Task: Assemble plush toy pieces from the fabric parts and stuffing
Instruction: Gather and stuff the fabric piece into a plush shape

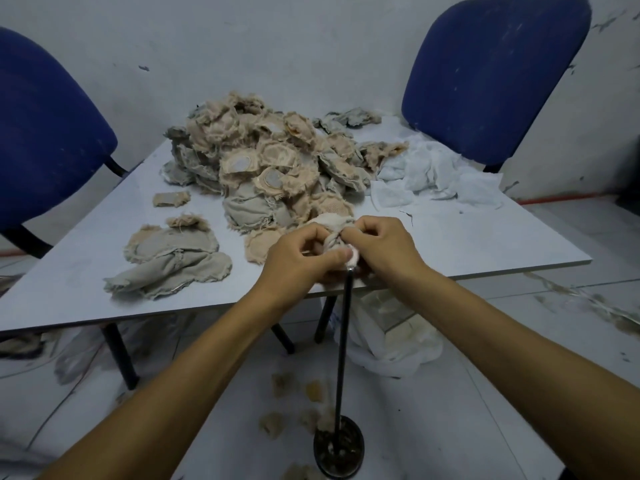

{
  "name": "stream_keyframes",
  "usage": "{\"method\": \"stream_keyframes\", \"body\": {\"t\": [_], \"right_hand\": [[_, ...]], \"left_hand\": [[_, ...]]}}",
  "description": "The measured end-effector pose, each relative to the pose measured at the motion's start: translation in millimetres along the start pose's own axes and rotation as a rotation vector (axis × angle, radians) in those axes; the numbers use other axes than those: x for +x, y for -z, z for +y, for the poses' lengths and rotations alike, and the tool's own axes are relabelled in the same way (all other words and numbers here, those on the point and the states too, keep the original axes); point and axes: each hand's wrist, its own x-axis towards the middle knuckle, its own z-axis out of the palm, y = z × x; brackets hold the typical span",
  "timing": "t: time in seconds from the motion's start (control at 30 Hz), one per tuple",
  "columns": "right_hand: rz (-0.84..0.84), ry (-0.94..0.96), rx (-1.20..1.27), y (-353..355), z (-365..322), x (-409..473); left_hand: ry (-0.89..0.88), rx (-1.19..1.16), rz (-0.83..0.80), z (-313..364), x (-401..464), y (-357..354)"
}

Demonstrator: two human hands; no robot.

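Note:
My left hand (304,256) and my right hand (381,247) both grip a small cream fabric piece (332,226) at the table's near edge. The piece sits over the top of a thin black rod (344,341) that rises from a round dark base (338,448) on the floor. A bit of white stuffing (353,258) shows between my thumbs. Behind my hands lies a big pile of beige and grey fabric parts (270,161). A heap of white stuffing fabric (433,174) lies at the table's right.
The grey table (86,258) also carries flat grey fabric pieces (173,261) at the left. Two blue chairs (491,74) stand behind the table. A white bag (391,337) sits under the table, and fabric scraps (294,403) litter the floor.

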Motion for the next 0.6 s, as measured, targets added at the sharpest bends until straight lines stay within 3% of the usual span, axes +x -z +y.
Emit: {"method": "stream_keyframes", "body": {"t": [0.17, 0.3, 0.5, 0.6], "right_hand": [[-0.425, 0.009, 0.309, 16.8, 2.0, -6.5], [-0.514, 0.107, 0.128, 27.9, 1.3, -8.4], [-0.143, 0.326, -0.173, 11.0, 10.8, -20.9], [-0.014, 0.360, -0.239, 0.9, 12.2, -21.1]], "left_hand": [[0.116, -0.167, 0.153, 0.8, 7.3, 6.6], [0.181, -0.223, 0.137, 2.1, 10.9, 6.7], [0.139, -0.118, 0.041, -6.3, 11.0, 11.6], [0.099, -0.174, 0.039, -8.0, 9.1, 9.7]]}}
